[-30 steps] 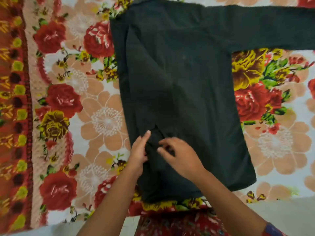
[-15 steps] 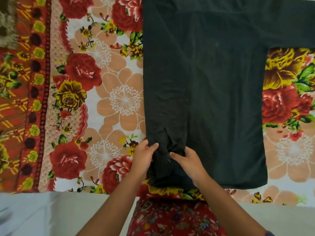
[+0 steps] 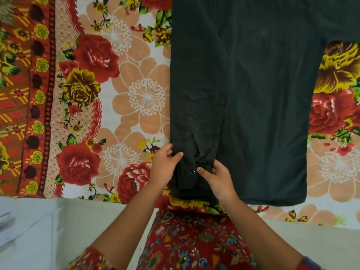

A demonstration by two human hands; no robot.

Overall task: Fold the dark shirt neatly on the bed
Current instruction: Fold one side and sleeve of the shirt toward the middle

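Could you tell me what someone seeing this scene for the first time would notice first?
The dark shirt dominates, lying flat on the loud floral bedsheet, one sleeve folded in along its left edge. At the near end, the left hand and right hand pinch that sleeve's cuff, where a small button shows.
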